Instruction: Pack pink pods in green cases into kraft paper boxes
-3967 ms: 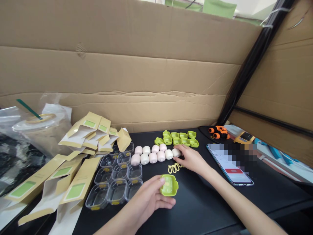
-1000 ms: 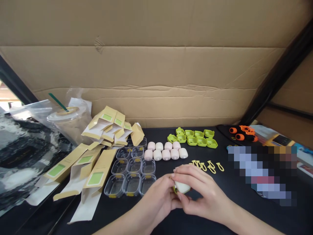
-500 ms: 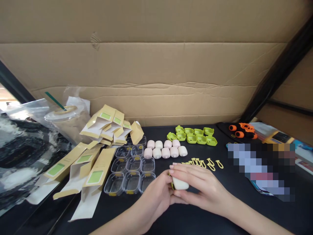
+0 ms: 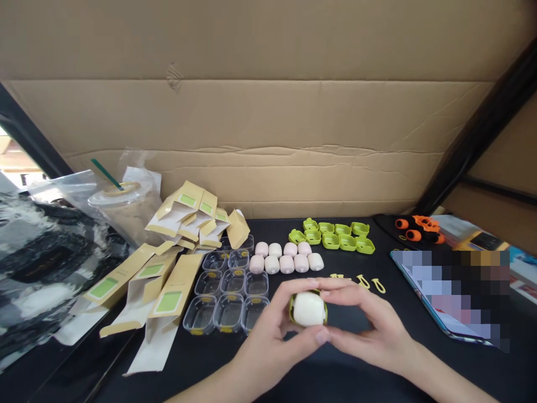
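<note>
Both hands hold one small piece above the black table: a white rounded case (image 4: pixel 309 309) seated in a lime green cover whose rim (image 4: pixel 291 305) shows around it. My left hand (image 4: pixel 268 336) grips it from the left with thumb below. My right hand (image 4: pixel 369 327) grips it from the right, fingers curled over the top. Behind them lie a double row of pale pink and white cases (image 4: pixel 287 257), a cluster of green covers (image 4: pixel 335 235) and several yellow loops (image 4: pixel 364 282).
Clear plastic trays (image 4: pixel 226 294) sit left of the hands. Tan cardboard sleeves (image 4: pixel 168 268) are piled further left, with an iced drink cup (image 4: pixel 121 210) in a plastic bag. A phone (image 4: pixel 444 296) and an orange toy (image 4: pixel 419 228) lie on the right. A cardboard wall (image 4: pixel 268 123) stands behind.
Four seconds ago my left hand held an empty green cover while my right reached the pink cases. Since then both hands joined on a white case and turned it face up in the cover.
</note>
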